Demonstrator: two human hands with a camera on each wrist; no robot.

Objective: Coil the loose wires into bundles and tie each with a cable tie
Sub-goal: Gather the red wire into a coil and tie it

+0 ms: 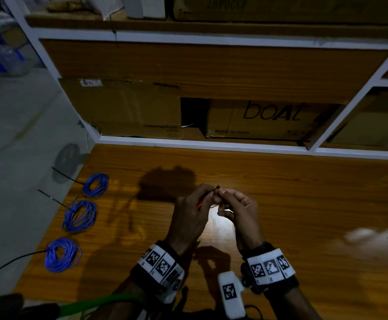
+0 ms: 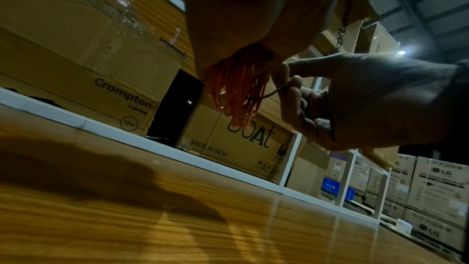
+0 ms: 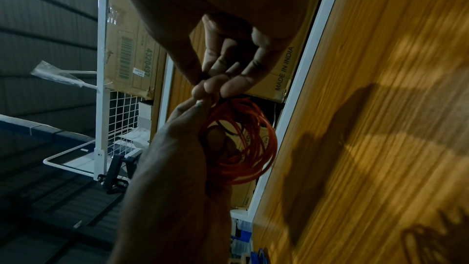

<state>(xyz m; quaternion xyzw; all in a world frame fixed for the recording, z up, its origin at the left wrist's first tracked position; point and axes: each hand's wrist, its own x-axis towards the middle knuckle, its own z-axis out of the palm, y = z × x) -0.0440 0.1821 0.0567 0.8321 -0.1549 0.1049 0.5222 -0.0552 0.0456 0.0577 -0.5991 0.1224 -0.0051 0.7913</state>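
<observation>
An orange wire coil (image 3: 253,144) hangs from my left hand (image 1: 197,204), which grips it above the middle of the wooden table (image 1: 303,192). In the left wrist view the coil (image 2: 236,87) dangles below the palm. My right hand (image 1: 232,202) meets the left at the top of the coil and pinches a thin black cable tie (image 2: 274,91) between thumb and fingertips (image 3: 215,85). The tie's end sticks up between the two hands (image 1: 218,187). How the tie runs round the strands is hidden by the fingers.
Three blue wire coils (image 1: 95,184) (image 1: 80,215) (image 1: 61,255), each with a black cable tie tail, lie along the table's left edge. Cardboard boxes (image 1: 264,118) fill the white-framed shelf behind the table. The floor drops away on the left.
</observation>
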